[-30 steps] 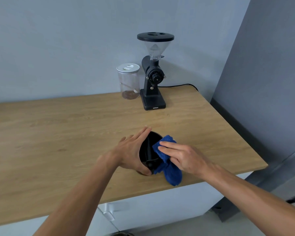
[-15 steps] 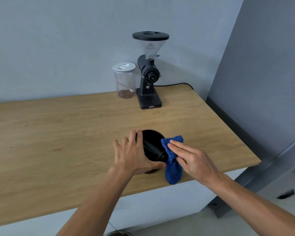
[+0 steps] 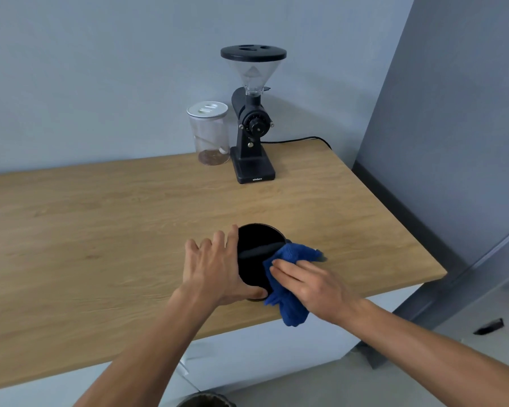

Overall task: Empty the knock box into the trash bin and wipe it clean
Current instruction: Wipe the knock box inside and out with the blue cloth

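Fingers (image 3: 215, 248) of my left hand (image 3: 215, 274), now spread against the knock box (image 3: 256, 254), steady it while my right hand (image 3: 312, 283) has pressed the blue cloth (image 3: 288, 289) lower over its rim, continuing the wipe.

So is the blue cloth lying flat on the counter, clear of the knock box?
No, the right hand presses the blue cloth over the knock box rim.
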